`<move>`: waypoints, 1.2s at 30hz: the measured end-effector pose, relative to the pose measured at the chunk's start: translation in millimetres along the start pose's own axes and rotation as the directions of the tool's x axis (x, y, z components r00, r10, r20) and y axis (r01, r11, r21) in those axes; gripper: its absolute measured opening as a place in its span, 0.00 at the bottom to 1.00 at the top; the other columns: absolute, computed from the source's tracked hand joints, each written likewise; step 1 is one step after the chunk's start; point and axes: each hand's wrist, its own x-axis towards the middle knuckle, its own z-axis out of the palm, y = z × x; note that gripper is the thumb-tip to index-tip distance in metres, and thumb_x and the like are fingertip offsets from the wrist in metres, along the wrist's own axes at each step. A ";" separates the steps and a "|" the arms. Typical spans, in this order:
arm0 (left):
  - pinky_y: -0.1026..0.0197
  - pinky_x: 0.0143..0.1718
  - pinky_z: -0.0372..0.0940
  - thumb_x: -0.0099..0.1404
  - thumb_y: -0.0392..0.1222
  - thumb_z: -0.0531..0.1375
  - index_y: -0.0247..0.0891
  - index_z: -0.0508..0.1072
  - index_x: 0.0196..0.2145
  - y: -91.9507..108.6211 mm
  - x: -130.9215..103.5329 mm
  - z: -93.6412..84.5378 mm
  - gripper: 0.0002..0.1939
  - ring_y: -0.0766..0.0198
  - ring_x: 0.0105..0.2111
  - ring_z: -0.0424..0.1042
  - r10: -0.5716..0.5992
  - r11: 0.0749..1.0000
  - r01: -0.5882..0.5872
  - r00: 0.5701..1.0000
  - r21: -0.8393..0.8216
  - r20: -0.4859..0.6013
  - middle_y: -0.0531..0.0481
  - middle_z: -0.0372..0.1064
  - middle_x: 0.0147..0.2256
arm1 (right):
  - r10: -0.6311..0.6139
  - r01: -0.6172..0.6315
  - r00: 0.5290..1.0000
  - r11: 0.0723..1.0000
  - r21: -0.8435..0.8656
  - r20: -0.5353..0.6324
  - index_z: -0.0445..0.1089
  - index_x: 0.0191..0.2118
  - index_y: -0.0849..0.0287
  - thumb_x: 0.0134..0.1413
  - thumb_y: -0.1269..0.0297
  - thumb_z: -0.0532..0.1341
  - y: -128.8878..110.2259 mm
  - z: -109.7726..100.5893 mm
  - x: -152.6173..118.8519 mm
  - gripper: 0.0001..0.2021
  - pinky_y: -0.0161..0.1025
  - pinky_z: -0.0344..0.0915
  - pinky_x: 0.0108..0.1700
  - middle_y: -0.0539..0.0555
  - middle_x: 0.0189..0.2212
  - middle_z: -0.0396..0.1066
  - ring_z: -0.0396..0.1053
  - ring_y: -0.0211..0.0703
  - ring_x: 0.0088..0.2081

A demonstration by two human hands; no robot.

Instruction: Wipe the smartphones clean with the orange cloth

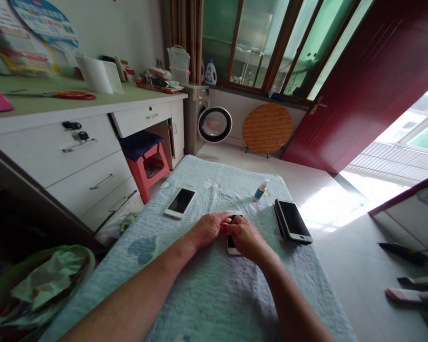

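Quilted cloth (207,294), glossy rectangular phone (230,244), bent fingers (231,229)

Smartphone: lying face up on the quilted cloth.
The smartphone (231,243) is resting on the pale blue quilted cloth (207,289), its long axis running away from the viewer. Its front is showing a black screen in a white border, which is widening into a white strip at the near end. The left hand (209,230) and right hand (246,233) are meeting above it and hiding its middle and much of its right side. It is lying between a separate white phone (180,203) and a stack of devices (293,222).
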 end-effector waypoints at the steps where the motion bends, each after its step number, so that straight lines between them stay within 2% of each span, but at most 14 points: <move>1: 0.62 0.50 0.66 0.65 0.33 0.54 0.41 0.67 0.56 -0.9 0.0 0.8 0.22 0.62 0.49 0.73 -0.013 1.000 0.012 1.000 0.013 0.004 0.49 0.74 0.49 | -0.007 0.007 1.000 1.000 -0.001 0.026 0.77 0.36 0.54 0.61 0.69 0.55 -1.4 -2.2 -1.7 0.13 0.34 0.55 0.37 0.53 0.33 0.65 0.61 0.39 0.36; 3: 0.61 0.51 0.66 0.61 0.30 0.55 0.40 0.68 0.55 -2.9 0.1 2.3 0.24 0.62 0.49 0.73 -0.025 0.998 0.024 1.000 0.054 0.006 0.48 0.74 0.50 | -0.015 0.013 0.995 1.000 0.016 0.098 0.76 0.33 0.55 0.60 0.72 0.54 -4.1 -7.1 -5.4 0.13 0.33 0.54 0.36 0.52 0.31 0.65 0.61 0.38 0.34; 8: 0.61 0.55 0.65 0.52 0.21 0.50 0.38 0.72 0.51 -6.6 0.1 5.2 0.31 0.65 0.50 0.72 0.003 0.992 -0.001 1.000 0.125 -0.016 0.50 0.74 0.50 | -0.049 0.024 0.963 0.995 0.096 0.267 0.77 0.30 0.55 0.53 0.75 0.55 -9.2 -16.5 -12.3 0.13 0.32 0.54 0.35 0.50 0.28 0.66 0.63 0.37 0.34; 13: 0.60 0.56 0.64 0.51 0.22 0.50 0.35 0.72 0.51 -7.3 -1.1 5.7 0.30 0.64 0.50 0.72 0.032 0.990 -0.028 0.999 0.140 -0.025 0.48 0.74 0.49 | 0.018 -0.048 0.938 0.996 0.079 0.347 0.79 0.29 0.55 0.53 0.70 0.56 -14.3 -22.5 -15.8 0.13 0.33 0.54 0.32 0.51 0.29 0.71 0.65 0.36 0.29; 17: 0.59 0.55 0.65 0.52 0.22 0.50 0.38 0.72 0.51 -5.9 -1.4 5.1 0.30 0.64 0.50 0.72 0.038 0.987 -0.034 0.999 0.157 -0.023 0.49 0.74 0.49 | 0.098 -0.122 0.905 0.992 0.032 0.415 0.78 0.24 0.56 0.48 0.72 0.57 -12.9 -34.4 -21.2 0.12 0.33 0.53 0.29 0.51 0.22 0.72 0.64 0.36 0.25; 19: 0.58 0.55 0.65 0.52 0.22 0.51 0.39 0.72 0.51 -5.4 -1.7 5.3 0.30 0.64 0.50 0.72 0.038 0.987 -0.034 0.999 0.158 -0.024 0.49 0.74 0.49 | 0.145 -0.159 0.903 0.987 0.002 0.404 0.77 0.23 0.57 0.47 0.74 0.56 -9.2 -41.0 -25.7 0.13 0.33 0.53 0.30 0.51 0.21 0.71 0.65 0.36 0.25; 21: 0.57 0.56 0.65 0.53 0.23 0.51 0.39 0.72 0.52 -5.2 -2.8 5.6 0.30 0.63 0.51 0.72 0.036 0.986 -0.031 0.999 0.166 -0.027 0.48 0.73 0.50 | 0.169 -0.181 0.923 0.983 0.005 0.347 0.77 0.24 0.57 0.46 0.75 0.55 -4.3 -45.1 -31.0 0.13 0.33 0.55 0.31 0.51 0.24 0.72 0.66 0.37 0.27; 24: 0.55 0.59 0.62 0.57 0.27 0.55 0.38 0.72 0.52 -4.2 -6.2 5.2 0.26 0.61 0.55 0.68 0.055 0.982 -0.053 0.998 0.181 -0.009 0.46 0.72 0.52 | 0.192 -0.199 0.966 0.980 0.028 0.175 0.76 0.28 0.57 0.49 0.75 0.53 2.9 -44.0 -38.7 0.14 0.32 0.56 0.35 0.52 0.30 0.71 0.67 0.37 0.31; 27: 0.53 0.60 0.59 0.59 0.34 0.60 0.37 0.73 0.50 -2.1 -10.3 2.8 0.20 0.57 0.58 0.64 0.101 0.978 -0.108 0.994 0.180 0.050 0.44 0.70 0.54 | 0.231 -0.232 0.973 0.973 0.022 0.028 0.74 0.30 0.58 0.53 0.75 0.52 8.1 -36.6 -44.2 0.13 0.32 0.56 0.37 0.52 0.30 0.67 0.65 0.36 0.31; 32: 0.51 0.60 0.59 0.60 0.37 0.63 0.37 0.74 0.51 1.7 -13.1 0.9 0.19 0.56 0.59 0.63 0.103 0.974 -0.116 0.992 0.194 0.078 0.42 0.67 0.56 | 0.227 -0.230 0.973 0.970 0.078 0.040 0.68 0.33 0.59 0.51 0.77 0.53 10.1 -26.3 -47.6 0.09 0.32 0.56 0.37 0.51 0.31 0.67 0.65 0.38 0.33; 36: 0.52 0.61 0.58 0.62 0.38 0.62 0.35 0.73 0.52 2.3 -12.8 3.2 0.20 0.56 0.59 0.63 0.081 0.972 -0.097 0.993 0.215 0.080 0.41 0.66 0.57 | 0.172 -0.177 0.983 0.980 0.095 0.058 0.67 0.33 0.58 0.54 0.76 0.54 1.3 -21.7 -45.9 0.07 0.32 0.56 0.38 0.51 0.32 0.67 0.65 0.38 0.34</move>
